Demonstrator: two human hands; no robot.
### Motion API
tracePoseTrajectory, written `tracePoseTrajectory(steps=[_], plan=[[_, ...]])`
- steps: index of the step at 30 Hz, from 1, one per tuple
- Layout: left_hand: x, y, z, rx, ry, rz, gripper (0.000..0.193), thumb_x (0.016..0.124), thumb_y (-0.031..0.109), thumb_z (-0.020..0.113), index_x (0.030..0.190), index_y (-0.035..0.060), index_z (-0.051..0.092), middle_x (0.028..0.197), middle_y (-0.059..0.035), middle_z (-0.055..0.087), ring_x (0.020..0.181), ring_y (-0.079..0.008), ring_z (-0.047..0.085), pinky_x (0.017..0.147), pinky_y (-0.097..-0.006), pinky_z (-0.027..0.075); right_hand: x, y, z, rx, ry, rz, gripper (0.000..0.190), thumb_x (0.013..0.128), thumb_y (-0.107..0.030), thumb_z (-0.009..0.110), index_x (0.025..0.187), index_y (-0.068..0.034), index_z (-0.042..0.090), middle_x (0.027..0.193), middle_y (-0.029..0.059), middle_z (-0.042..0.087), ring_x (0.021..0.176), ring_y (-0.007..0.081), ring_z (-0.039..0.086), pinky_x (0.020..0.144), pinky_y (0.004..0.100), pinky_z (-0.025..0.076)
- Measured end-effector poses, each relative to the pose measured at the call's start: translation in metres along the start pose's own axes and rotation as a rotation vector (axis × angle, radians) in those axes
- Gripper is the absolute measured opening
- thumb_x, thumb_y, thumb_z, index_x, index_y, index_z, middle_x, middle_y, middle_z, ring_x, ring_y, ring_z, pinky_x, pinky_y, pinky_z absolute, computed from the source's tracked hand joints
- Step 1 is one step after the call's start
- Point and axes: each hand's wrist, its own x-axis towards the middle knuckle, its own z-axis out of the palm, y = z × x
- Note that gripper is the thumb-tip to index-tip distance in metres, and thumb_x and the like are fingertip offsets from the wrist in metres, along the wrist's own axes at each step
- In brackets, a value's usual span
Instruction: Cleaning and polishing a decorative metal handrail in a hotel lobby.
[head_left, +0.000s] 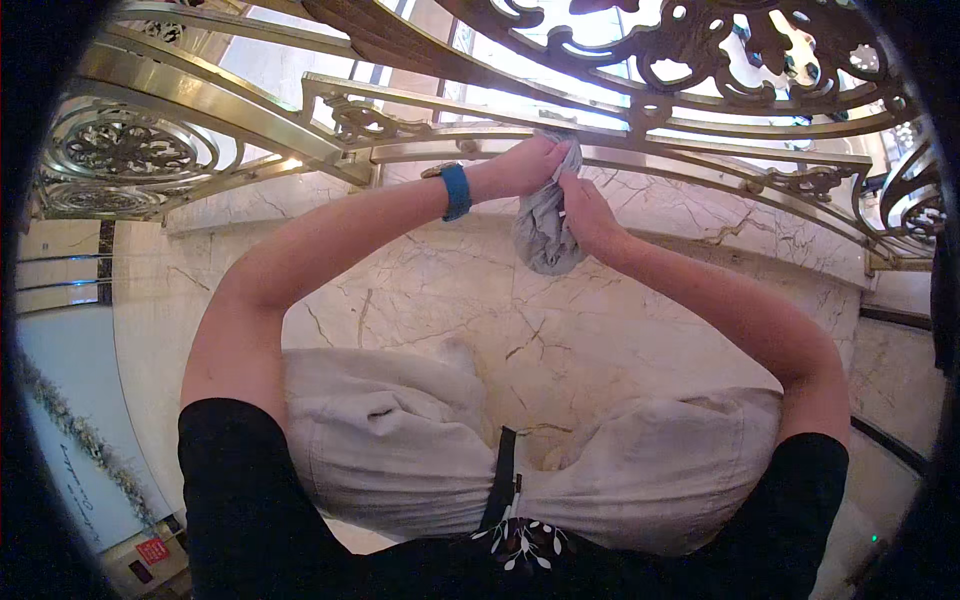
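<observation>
A crumpled grey cloth (547, 240) hangs from both hands in front of an ornate brass-coloured metal railing (637, 154). My left hand (525, 166), with a blue-strapped watch on the wrist, grips the cloth's upper part against the railing's lower bars. Just below and to the right, my right hand (592, 214) pinches the same cloth at its side. The lower end of the cloth dangles as a loose bunch over the marble. Folds and fingers hide the exact spot where cloth and metal meet.
Under the railing runs a marble ledge (712, 221), with veined marble floor (525, 322) between my knees and it. Scrollwork panels (139, 146) stand at the left. A white board with writing and a floral border (82, 420) is at the lower left, near a red card (153, 550).
</observation>
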Motion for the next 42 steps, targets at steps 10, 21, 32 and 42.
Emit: tracePoseTrajectory(steps=[10, 21, 32, 42], plan=[[-0.014, 0.012, 0.017, -0.022, 0.115, -0.051, 0.058, 0.11, 0.042, 0.034, 0.096, -0.0081, 0.059, 0.087, -0.0273, 0.063, 0.083, -0.0378, 0.06, 0.08, -0.0472, 0.046, -0.015, 0.0, 0.003, -0.053, -0.004, 0.073, 0.058, 0.103, -0.044, 0.031, 0.105, 0.008, 0.058, 0.109, 0.0371, 0.06, 0.108, 0.0529, 0.054, 0.095, 0.0547, 0.039], [-0.068, 0.009, 0.076, -0.059, -0.178, -0.054, 0.063, 0.11, 0.045, 0.03, 0.092, -0.0072, 0.062, 0.086, -0.028, 0.065, 0.081, -0.04, 0.062, 0.082, -0.0501, 0.047, -0.102, 0.008, 0.04, 0.035, 0.049, 0.316, 0.061, 0.102, -0.045, 0.031, 0.107, 0.007, 0.062, 0.108, 0.0356, 0.064, 0.106, 0.0544, 0.059, 0.093, 0.0566, 0.042], [-0.062, 0.016, 0.075, -0.298, 0.47, -0.316, 0.063, 0.108, 0.043, 0.029, 0.086, -0.0082, 0.06, 0.087, -0.0348, 0.062, 0.088, -0.0517, 0.058, 0.079, -0.0542, 0.043, -0.064, -0.022, 0.006, -0.275, -0.054, -0.015, 0.061, 0.103, -0.043, 0.034, 0.095, 0.009, 0.065, 0.095, 0.0349, 0.066, 0.094, 0.0519, 0.063, 0.087, 0.0556, 0.046], [-0.036, 0.024, 0.038, -0.67, 0.453, -0.269, 0.054, 0.11, 0.043, 0.033, 0.1, 0.001, 0.065, 0.095, -0.0056, 0.067, 0.087, -0.0144, 0.059, 0.081, -0.037, 0.048, -0.021, -0.037, -0.01, -0.41, -0.025, -0.177, 0.063, 0.102, -0.043, 0.037, 0.088, 0.012, 0.065, 0.092, 0.0359, 0.066, 0.093, 0.0516, 0.065, 0.087, 0.0544, 0.049]])
